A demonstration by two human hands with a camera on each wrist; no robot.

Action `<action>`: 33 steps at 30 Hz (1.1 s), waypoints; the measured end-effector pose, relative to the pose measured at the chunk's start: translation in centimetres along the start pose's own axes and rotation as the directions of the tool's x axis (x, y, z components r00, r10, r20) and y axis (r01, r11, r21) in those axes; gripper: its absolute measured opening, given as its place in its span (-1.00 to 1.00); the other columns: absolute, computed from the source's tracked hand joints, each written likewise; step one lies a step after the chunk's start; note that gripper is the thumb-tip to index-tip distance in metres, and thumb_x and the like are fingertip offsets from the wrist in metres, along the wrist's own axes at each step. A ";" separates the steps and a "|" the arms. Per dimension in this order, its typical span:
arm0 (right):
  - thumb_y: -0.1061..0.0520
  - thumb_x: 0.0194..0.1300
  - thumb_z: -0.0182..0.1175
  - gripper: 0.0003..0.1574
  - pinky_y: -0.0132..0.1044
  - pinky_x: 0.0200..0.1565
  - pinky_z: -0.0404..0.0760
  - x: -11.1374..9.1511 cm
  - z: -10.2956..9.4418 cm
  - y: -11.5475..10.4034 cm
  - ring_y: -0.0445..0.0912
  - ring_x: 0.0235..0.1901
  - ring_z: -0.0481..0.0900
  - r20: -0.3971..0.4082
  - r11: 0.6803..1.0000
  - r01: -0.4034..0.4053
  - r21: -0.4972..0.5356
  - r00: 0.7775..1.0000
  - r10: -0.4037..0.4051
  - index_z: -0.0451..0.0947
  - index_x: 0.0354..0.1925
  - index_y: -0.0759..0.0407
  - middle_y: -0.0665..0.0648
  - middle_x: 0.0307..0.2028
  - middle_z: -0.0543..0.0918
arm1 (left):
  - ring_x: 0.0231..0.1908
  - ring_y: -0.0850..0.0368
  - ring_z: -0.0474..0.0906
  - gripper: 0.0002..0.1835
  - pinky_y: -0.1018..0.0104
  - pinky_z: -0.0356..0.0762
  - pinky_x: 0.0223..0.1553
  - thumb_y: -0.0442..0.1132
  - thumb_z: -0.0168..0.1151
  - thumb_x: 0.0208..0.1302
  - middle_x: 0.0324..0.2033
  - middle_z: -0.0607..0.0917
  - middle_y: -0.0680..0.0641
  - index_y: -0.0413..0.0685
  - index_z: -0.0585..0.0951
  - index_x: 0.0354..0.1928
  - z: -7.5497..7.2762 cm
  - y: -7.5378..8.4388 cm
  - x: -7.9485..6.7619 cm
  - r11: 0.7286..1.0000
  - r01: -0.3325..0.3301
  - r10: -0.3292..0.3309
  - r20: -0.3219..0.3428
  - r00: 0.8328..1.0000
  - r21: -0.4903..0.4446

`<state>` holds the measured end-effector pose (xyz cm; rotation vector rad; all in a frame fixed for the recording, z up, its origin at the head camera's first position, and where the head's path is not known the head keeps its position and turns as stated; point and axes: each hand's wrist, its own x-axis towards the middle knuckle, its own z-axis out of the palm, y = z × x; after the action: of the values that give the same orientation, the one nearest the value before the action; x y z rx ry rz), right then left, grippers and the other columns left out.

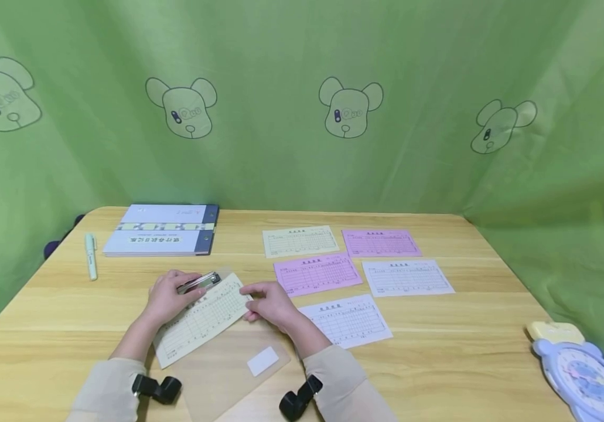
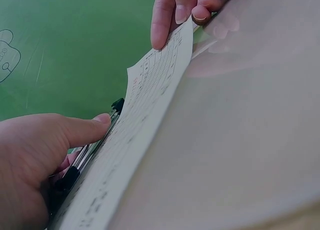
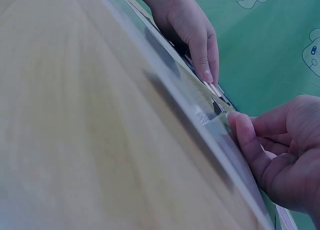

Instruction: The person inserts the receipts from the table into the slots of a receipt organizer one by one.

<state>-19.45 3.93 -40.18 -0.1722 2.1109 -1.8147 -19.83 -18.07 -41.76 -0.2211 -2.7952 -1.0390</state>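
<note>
A transparent clipboard (image 1: 212,372) with a small white label (image 1: 262,361) lies before me at the front of the table. My left hand (image 1: 167,298) holds its metal clip (image 1: 204,283), thumb on the near side, as the left wrist view also shows. Tilted across the top of the board is a pale yellow printed form (image 1: 207,322). Its right end is pinched between the thumb and fingers of my right hand (image 1: 270,303). In the left wrist view the form (image 2: 145,115) runs right along the clip, its far corner bent up at the right hand's fingers (image 2: 161,22).
Several loose forms lie right of the board: one yellow (image 1: 302,241), two pink (image 1: 317,274), and white ones (image 1: 408,278), the nearest partly behind my right forearm. Back left are a ledger book (image 1: 159,231) and a pale green pen (image 1: 91,257). A blue clock (image 1: 589,378) sits front right.
</note>
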 end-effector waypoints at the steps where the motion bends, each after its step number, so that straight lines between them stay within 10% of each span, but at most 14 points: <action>1: 0.54 -0.01 0.02 -0.58 -0.34 -0.53 0.52 0.0 0.0 0.0 -0.14 -0.68 0.49 -0.001 1.000 -0.002 0.003 1.000 0.002 0.46 -0.10 0.40 0.29 -0.23 0.49 | -0.26 -0.05 0.29 -0.55 0.09 0.11 -0.25 -0.10 0.23 0.02 -0.26 0.46 -0.15 -0.18 0.51 -0.04 0.0 0.0 0.0 1.000 -0.002 0.002 -0.003 1.000 0.003; 24: 0.54 0.02 -0.01 -0.59 -0.28 -0.47 0.53 -1.3 0.2 -1.7 -0.13 -0.66 0.49 0.024 1.000 0.009 -0.008 1.000 -0.009 0.40 -0.08 0.49 0.37 -0.23 0.48 | -0.32 -0.02 0.29 -0.53 0.12 0.14 -0.28 -0.10 0.28 -0.05 -0.34 0.44 -0.12 -0.21 0.54 -0.09 0.9 -0.2 0.3 0.998 -0.035 0.039 -0.072 0.997 0.056; 33: 0.52 0.01 0.03 -0.57 -0.33 -0.52 0.52 0.1 0.0 0.0 -0.14 -0.68 0.50 0.015 1.000 0.004 0.006 1.000 -0.004 0.44 -0.08 0.41 0.31 -0.20 0.49 | -0.37 0.00 0.28 -0.60 0.16 0.22 -0.34 -0.14 0.21 0.04 -0.39 0.42 -0.14 -0.28 0.54 -0.11 1.2 0.1 0.4 0.957 -0.185 0.209 -0.089 0.974 0.225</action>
<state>-19.52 3.88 -40.23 -0.1882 2.0957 -1.8160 -20.32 -17.23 -42.51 -0.3927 -2.6894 -0.6762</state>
